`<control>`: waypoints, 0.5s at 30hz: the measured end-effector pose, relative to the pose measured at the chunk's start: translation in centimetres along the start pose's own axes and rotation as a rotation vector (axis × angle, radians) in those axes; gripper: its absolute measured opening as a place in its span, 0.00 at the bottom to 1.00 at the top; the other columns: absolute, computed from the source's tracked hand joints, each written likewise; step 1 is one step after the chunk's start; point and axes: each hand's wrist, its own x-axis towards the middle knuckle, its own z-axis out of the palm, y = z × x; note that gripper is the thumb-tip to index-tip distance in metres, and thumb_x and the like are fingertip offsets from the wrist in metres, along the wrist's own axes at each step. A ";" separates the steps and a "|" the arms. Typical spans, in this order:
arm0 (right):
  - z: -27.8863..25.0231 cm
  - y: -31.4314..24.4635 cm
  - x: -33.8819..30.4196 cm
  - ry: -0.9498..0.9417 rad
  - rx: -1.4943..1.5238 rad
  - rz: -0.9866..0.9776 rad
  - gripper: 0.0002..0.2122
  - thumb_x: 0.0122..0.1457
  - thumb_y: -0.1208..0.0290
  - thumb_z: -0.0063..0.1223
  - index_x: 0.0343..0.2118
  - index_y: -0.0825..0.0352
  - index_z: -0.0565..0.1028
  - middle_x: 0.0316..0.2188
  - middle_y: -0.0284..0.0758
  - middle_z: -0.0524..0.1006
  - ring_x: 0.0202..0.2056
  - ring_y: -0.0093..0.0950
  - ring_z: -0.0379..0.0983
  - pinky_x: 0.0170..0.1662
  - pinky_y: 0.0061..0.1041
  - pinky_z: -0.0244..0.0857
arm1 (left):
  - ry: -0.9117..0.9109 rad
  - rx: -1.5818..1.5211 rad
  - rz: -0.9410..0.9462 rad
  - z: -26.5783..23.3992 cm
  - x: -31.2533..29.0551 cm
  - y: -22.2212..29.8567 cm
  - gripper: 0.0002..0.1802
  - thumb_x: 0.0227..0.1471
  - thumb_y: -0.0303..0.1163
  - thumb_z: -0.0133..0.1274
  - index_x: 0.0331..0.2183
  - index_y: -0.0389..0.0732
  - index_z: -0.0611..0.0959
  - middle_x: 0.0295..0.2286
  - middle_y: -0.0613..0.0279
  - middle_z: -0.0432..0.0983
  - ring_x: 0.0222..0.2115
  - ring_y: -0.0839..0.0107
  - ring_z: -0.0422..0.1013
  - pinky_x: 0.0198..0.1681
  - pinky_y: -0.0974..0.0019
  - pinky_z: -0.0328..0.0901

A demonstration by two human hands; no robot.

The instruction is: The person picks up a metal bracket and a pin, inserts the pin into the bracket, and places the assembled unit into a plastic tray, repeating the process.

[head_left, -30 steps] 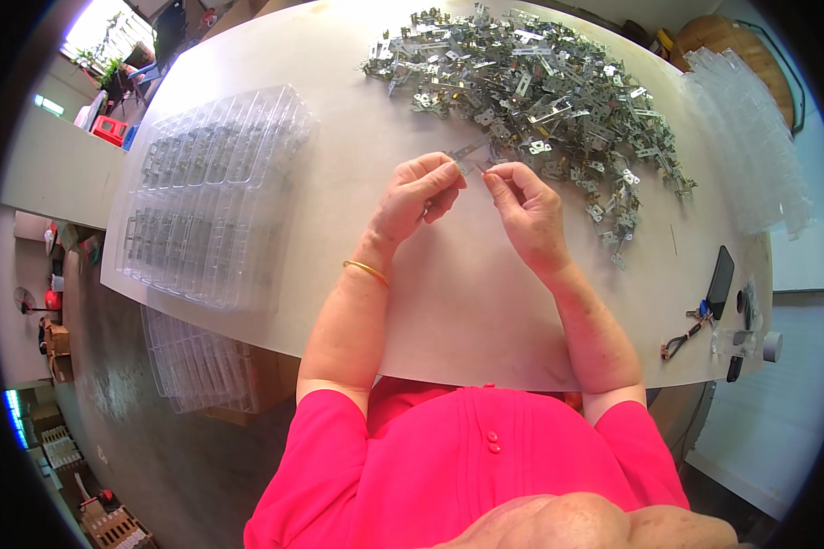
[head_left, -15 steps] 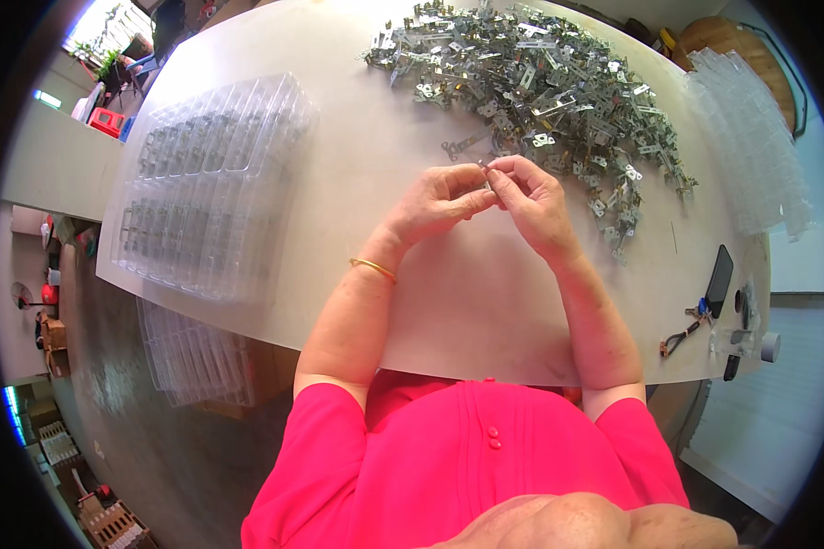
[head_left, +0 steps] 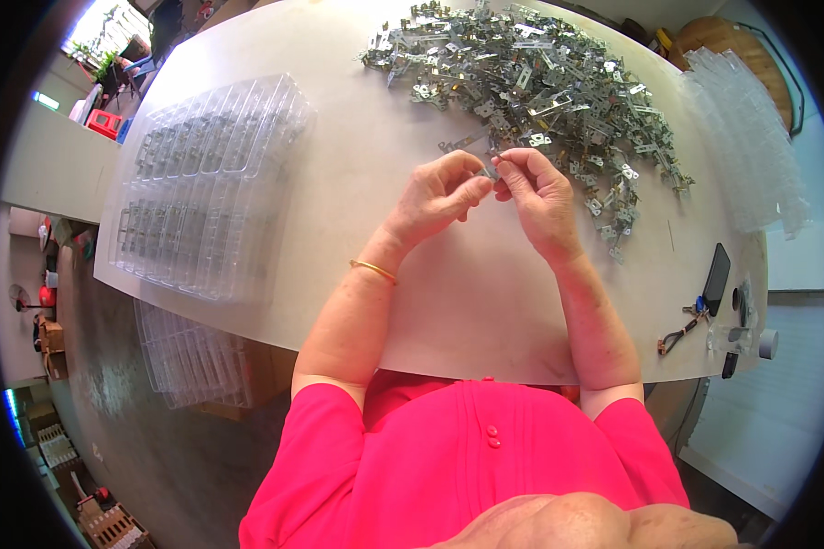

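Note:
Between my two hands, at the near edge of the pile, is a small metal bracket (head_left: 490,171), mostly hidden by fingers. My right hand (head_left: 542,203) pinches it between thumb and forefinger. My left hand (head_left: 435,197) meets it from the other side, closed on its edge with curled fingers and bent thumb. Just beyond the fingertips lies a loose flat bracket (head_left: 462,144). A large heap of similar metal brackets (head_left: 558,91) spreads over the far part of the table.
Clear plastic trays (head_left: 215,183), filled with rows of metal parts, stand at the left of the white table (head_left: 339,183). More clear trays (head_left: 746,137) are stacked at the far right. A dark phone (head_left: 718,279) and keys (head_left: 699,306) lie near the right edge.
My left thumb and forefinger have spread a little apart around the bracket. My right hand keeps its pinch and has shifted slightly.

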 end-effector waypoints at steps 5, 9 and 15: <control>-0.4 -0.3 0.4 0.043 0.074 0.000 0.06 0.65 0.73 0.53 0.41 0.68 0.77 0.32 0.28 0.79 0.32 0.17 0.75 0.36 0.18 0.71 | -0.084 -0.306 -0.100 -1.2 0.2 0.0 0.21 0.60 0.40 0.52 0.47 0.33 0.78 0.30 0.58 0.81 0.27 0.74 0.77 0.32 0.72 0.69; -0.4 -0.3 0.5 0.069 0.120 -0.006 0.05 0.64 0.73 0.54 0.40 0.67 0.77 0.32 0.27 0.79 0.29 0.15 0.73 0.35 0.17 0.70 | -0.214 -0.289 -0.167 -1.5 0.2 0.2 0.22 0.58 0.40 0.52 0.48 0.33 0.78 0.33 0.54 0.82 0.31 0.69 0.78 0.38 0.67 0.70; -0.5 -0.7 -0.3 0.140 -0.249 -0.191 0.03 0.61 0.76 0.57 0.37 0.67 0.78 0.28 0.27 0.78 0.24 0.14 0.66 0.28 0.17 0.63 | -0.102 -0.405 -0.037 -1.3 0.4 -0.7 0.20 0.59 0.36 0.54 0.50 0.34 0.77 0.34 0.56 0.80 0.33 0.67 0.77 0.40 0.64 0.70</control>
